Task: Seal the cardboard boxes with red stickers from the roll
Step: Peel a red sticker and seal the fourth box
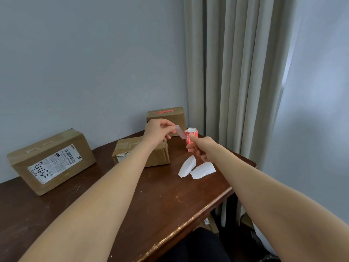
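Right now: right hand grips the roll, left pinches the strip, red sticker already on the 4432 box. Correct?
No. Head view: the red sticker is on the far box by the curtain, not the 4432 box. Right hand does grip the roll; left hand pinches the strip.

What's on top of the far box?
A red sticker lies across the top of the far box. The left hand hides part of its front.
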Demonstrator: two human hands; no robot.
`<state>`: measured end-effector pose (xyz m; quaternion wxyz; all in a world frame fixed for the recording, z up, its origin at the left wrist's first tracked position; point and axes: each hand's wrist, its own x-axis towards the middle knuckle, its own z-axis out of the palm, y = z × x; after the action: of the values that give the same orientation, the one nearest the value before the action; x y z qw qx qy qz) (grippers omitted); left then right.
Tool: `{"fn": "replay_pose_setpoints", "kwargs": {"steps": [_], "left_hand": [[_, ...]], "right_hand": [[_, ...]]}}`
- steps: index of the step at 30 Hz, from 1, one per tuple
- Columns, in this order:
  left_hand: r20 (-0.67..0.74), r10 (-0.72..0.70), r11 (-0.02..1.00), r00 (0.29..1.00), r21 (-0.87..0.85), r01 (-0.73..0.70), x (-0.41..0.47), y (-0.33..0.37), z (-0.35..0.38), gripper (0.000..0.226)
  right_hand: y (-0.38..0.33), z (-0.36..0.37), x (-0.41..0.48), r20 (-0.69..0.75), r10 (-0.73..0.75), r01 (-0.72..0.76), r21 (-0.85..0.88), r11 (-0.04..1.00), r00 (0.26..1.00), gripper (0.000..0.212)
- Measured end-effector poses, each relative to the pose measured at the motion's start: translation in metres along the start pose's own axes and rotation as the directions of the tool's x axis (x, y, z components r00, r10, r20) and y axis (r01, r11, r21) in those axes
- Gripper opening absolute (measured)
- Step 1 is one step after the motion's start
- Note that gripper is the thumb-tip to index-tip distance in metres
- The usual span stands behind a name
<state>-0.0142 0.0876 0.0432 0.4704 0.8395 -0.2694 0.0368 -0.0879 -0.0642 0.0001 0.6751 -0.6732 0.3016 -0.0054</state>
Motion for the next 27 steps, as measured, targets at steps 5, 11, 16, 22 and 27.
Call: {"fn": "replay_pose_setpoints", "kwargs": {"steps": [5, 11, 16, 22, 27], "left_hand": [[0.064, -0.003, 0.998, 0.998, -0.06, 0.007, -0.003, 0.001, -0.006, 0.011], [0.12, -0.013, 0.996, 0.993, -0.087, 0.024, -0.009, -0.003, -0.014, 0.009], [0.145, -0.039, 0.997, 0.989, -0.055, 0.048, -0.011, -0.013, -0.021, 0.01], [0.196, -0.093, 0.996, 0.976, 0.029, 0.089, -0.012, -0.022, -0.026, 0.029], [0.09, -0.183, 0.983, 0.979, 0.003, 0.183, -0.012, -0.031, -0.034, 0.025]], "right_hand": [[-0.004, 0.003, 0.001, 0.073, 0.058, -0.07, 0.167, 0.983, 0.996, 0.042], [-0.012, 0.006, 0.002, 0.049, 0.015, -0.025, 0.228, 0.973, 0.999, 0.014], [-0.014, 0.012, 0.002, -0.004, -0.039, 0.038, 0.328, 0.944, 0.999, 0.019], [-0.017, 0.028, 0.007, -0.093, -0.084, 0.112, 0.366, 0.924, 0.992, 0.026], [-0.018, 0.03, 0.007, -0.119, -0.112, 0.147, 0.352, 0.924, 0.987, 0.024]]}}
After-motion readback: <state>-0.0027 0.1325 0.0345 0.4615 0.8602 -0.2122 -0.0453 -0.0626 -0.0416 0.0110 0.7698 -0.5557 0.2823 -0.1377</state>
